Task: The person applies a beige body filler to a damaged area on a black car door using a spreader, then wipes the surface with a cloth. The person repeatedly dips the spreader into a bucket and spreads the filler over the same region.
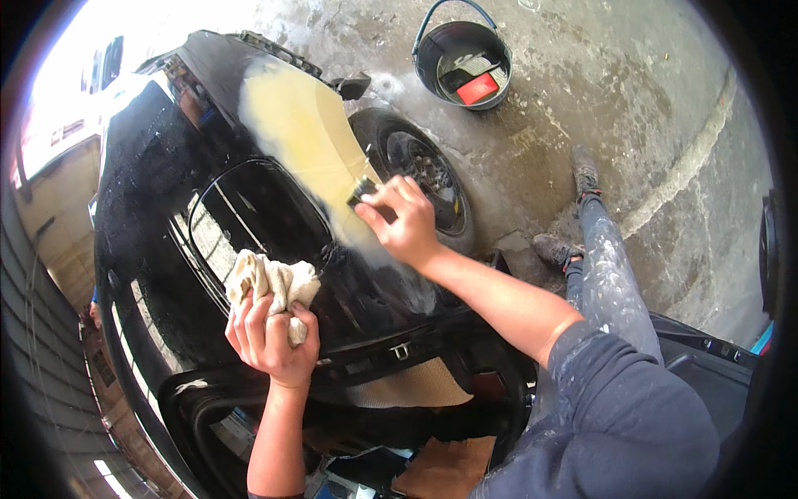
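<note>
My left hand (273, 339) is closed around a crumpled off-white rag (287, 283), close to the side window (237, 204) of a black car (154, 191). A small dark block (361, 191) is pinched between the fingers of my right hand (406, 223). It is at the lower part of a yellow filler patch (295, 116) on the car's rear fender, beside the wheel (420, 166). The block's underside is hidden, so I cannot tell whether it touches the filler. Greyish smears lie on the black paint around the patch.
A dark bucket (428, 62) with liquid and a red item (478, 89) stands on the wet concrete floor (598, 91) beyond the wheel. The open trunk (366, 432) holds cardboard (446, 467) and other items. My shoes (557, 248) are on the right. A shuttered wall (41, 358) rises at left.
</note>
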The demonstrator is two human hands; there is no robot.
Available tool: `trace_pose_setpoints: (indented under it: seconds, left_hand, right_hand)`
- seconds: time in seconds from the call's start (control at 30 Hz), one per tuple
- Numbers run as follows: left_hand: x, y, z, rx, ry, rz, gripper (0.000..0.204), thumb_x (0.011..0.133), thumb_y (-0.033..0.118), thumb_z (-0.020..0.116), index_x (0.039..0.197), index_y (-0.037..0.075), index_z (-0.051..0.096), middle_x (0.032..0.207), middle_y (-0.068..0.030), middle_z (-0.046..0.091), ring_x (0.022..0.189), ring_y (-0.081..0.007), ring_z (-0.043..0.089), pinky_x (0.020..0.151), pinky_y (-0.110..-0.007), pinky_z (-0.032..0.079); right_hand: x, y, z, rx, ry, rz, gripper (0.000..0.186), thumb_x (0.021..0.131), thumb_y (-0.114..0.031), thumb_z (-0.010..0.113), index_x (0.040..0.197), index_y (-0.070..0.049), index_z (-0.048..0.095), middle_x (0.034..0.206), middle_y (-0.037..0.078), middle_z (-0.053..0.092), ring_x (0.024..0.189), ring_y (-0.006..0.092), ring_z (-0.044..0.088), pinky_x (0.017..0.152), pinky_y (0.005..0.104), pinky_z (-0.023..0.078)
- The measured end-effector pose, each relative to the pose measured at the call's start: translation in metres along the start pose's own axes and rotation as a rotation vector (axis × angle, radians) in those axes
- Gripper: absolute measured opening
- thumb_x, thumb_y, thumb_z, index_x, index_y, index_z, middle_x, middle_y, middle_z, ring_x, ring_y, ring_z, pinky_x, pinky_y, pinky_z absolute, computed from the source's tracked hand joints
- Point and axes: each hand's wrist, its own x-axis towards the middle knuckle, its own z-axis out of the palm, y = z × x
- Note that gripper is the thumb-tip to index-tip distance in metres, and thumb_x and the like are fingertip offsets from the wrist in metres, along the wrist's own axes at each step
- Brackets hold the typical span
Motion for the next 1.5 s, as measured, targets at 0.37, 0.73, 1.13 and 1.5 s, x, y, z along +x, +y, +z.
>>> trace_pose_setpoints:
  seconds: [0.37, 0.73, 1.13, 1.5]
  left_hand:
    - [0.001, 0.002, 0.001, -0.015, 0.013, -0.008, 0.019, 0.079, 0.009, 0.083, 0.078, 0.009, 0.064, 0.107, -0.0095, 0.075, 0.110, -0.0380, 0.075, 0.106, -0.052, 0.052]
    - [0.003, 0.002, -0.001, -0.023, 0.014, 0.007, 0.019, 0.077, 0.010, 0.083, 0.080, 0.009, 0.065, 0.107, -0.0098, 0.075, 0.112, -0.0389, 0.074, 0.106, -0.052, 0.052]
    - [0.003, 0.001, -0.002, -0.046, 0.008, 0.022, 0.017, 0.074, 0.008, 0.082, 0.079, 0.009, 0.066, 0.107, -0.0078, 0.074, 0.111, -0.0372, 0.075, 0.105, -0.053, 0.052]
    - [0.003, 0.003, -0.006, -0.035, 0.010, 0.014, 0.016, 0.073, 0.009, 0.081, 0.078, 0.009, 0.066, 0.105, -0.0078, 0.075, 0.111, -0.0353, 0.076, 0.106, -0.052, 0.052]
  right_hand:
    - [0.009, 0.000, 0.006, -0.075, 0.041, 0.028, 0.017, 0.093, -0.021, 0.088, 0.093, -0.007, 0.078, 0.092, 0.009, 0.070, 0.087, 0.0337, 0.067, 0.078, 0.0451, 0.055]
    - [-0.006, -0.005, -0.004, 0.007, -0.009, -0.081, 0.019, 0.089, -0.022, 0.092, 0.099, -0.010, 0.081, 0.098, 0.015, 0.072, 0.090, 0.0350, 0.069, 0.081, 0.0456, 0.055]
    - [-0.022, -0.033, -0.011, -0.037, 0.024, -0.163, 0.018, 0.088, -0.023, 0.093, 0.094, -0.013, 0.080, 0.097, 0.013, 0.071, 0.086, 0.0345, 0.068, 0.073, 0.0447, 0.058]
    - [-0.050, -0.039, -0.027, -0.030, -0.018, -0.098, 0.024, 0.085, -0.027, 0.097, 0.097, -0.014, 0.082, 0.096, 0.013, 0.072, 0.088, 0.0346, 0.071, 0.078, 0.0439, 0.060]
